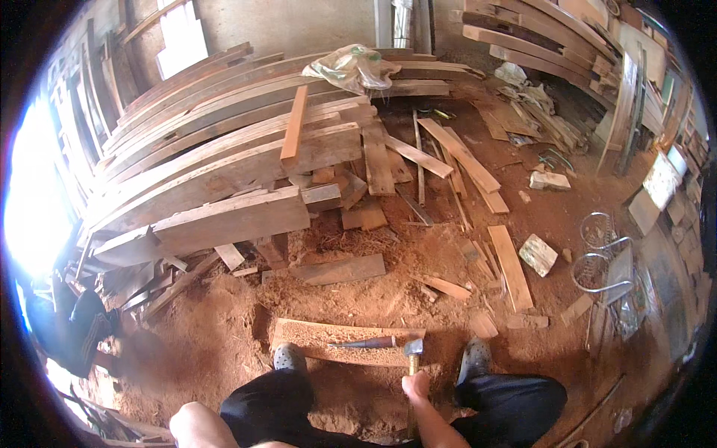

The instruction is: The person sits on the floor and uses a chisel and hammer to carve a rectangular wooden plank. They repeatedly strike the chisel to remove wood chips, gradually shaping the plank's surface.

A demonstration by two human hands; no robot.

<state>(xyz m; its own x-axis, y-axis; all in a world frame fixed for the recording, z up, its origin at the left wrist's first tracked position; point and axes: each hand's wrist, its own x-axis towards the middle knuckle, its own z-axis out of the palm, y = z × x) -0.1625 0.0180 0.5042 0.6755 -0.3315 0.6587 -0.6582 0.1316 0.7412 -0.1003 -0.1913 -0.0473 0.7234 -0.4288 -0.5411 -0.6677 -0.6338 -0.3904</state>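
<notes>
My right hand [417, 386] is wrapped round the wooden handle of a hammer [414, 348], its metal head pointing away from me above the board. Just left of the hammer head, a chisel [373, 343] with a dark handle lies across the board, its blade toward the left. The wooden board [314, 334] rests on the ground between my feet, its surface rough and strewn with chips. My left shoe [290, 358] is at the board's left end; my right shoe [476, 355] stands off its right end. Of my left arm only a bent part [198, 425] shows; the left hand is out of sight.
Long planks [224, 168] are stacked beyond the board, with a plastic sheet [355, 67] on top. Loose offcuts [511, 267] litter the reddish ground. A coiled metal frame [603, 257] lies at right. Another person [82, 328] in dark clothes is at the far left.
</notes>
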